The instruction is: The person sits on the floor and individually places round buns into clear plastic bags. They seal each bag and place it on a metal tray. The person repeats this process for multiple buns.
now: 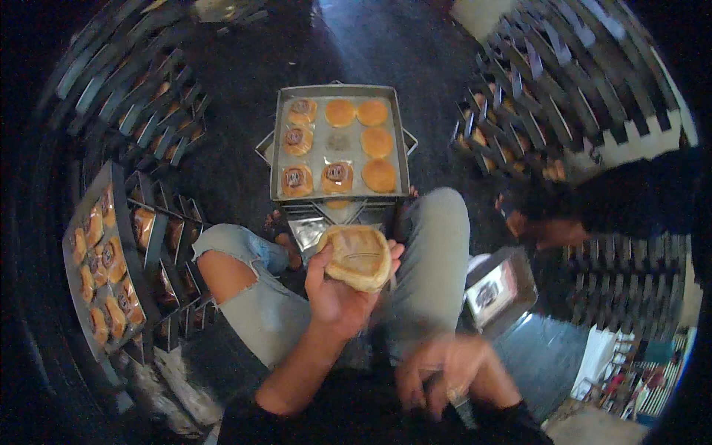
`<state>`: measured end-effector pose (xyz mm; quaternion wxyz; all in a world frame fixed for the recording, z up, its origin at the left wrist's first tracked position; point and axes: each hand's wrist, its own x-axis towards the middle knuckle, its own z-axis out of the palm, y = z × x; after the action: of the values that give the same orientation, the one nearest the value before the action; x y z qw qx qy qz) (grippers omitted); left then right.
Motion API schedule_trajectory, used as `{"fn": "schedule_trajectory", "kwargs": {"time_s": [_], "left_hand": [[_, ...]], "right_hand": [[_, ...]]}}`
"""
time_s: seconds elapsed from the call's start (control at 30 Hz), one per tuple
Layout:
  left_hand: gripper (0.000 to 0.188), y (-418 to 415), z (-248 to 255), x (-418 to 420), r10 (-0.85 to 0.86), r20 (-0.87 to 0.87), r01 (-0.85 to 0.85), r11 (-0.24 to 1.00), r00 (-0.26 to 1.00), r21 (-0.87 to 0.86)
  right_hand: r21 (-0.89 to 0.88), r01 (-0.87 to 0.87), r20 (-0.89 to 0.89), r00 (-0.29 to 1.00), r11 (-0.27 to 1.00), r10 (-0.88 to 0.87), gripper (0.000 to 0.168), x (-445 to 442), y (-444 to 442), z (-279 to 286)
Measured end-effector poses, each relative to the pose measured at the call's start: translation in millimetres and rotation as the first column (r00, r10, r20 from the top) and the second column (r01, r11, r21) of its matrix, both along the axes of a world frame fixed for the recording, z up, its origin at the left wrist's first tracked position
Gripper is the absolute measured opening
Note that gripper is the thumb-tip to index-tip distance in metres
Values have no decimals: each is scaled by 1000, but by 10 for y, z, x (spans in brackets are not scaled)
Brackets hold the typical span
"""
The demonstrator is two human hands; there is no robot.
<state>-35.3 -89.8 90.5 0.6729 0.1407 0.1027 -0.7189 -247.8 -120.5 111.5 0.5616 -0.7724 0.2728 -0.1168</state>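
Observation:
My left hand [345,306] holds a bun [359,258] from below, its pale face turned up with short dark lines across it. Low over my lap, my right hand [445,367] is blurred, with its fingers bent. A small greyish thing [463,409] shows by its fingertips; whether it is gripped I cannot tell. In front of me a metal baking tray [405,139] tops a stack of trays. It carries unwrapped golden buns [377,143] and several in clear, printed wrappers [297,140]. Shiny clear plastic [307,231] lies just beyond the held bun.
On my left stands a stack topped by a tilted tray [125,272] of wrapped buns. More tray stacks rise at far left [139,111] and far right [534,83]. A box with printed wrappers [492,292] sits beside my right knee. Another person's arm [556,231] reaches in from the right.

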Motion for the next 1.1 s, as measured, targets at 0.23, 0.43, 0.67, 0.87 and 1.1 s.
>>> {"fn": "schedule_trajectory", "kwargs": {"time_s": [0.23, 0.43, 0.67, 0.87, 1.1], "left_hand": [[69, 249, -270, -443, -260, -56, 262, 964, 964, 34], [38, -60, -421, -480, 232, 953, 131, 969, -197, -208], [20, -325, -311, -679, 373, 926, 55, 927, -47, -371], [7, -206, -173, -412, -39, 934, 71, 997, 356, 14], [7, -63, 13, -299, -73, 898, 131, 991, 435, 17]], "right_hand": [[-557, 621, 394, 782, 552, -483, 17, -59, 83, 118], [41, 908, 362, 375, 416, -853, 13, -204, 1, -201], [-215, 867, 464, 495, 449, -734, 6, -157, -109, -150], [339, 893, 51, 298, 297, -953, 6, -392, 2, 38], [-382, 741, 314, 666, 552, -677, 14, -508, 158, 103]]}}
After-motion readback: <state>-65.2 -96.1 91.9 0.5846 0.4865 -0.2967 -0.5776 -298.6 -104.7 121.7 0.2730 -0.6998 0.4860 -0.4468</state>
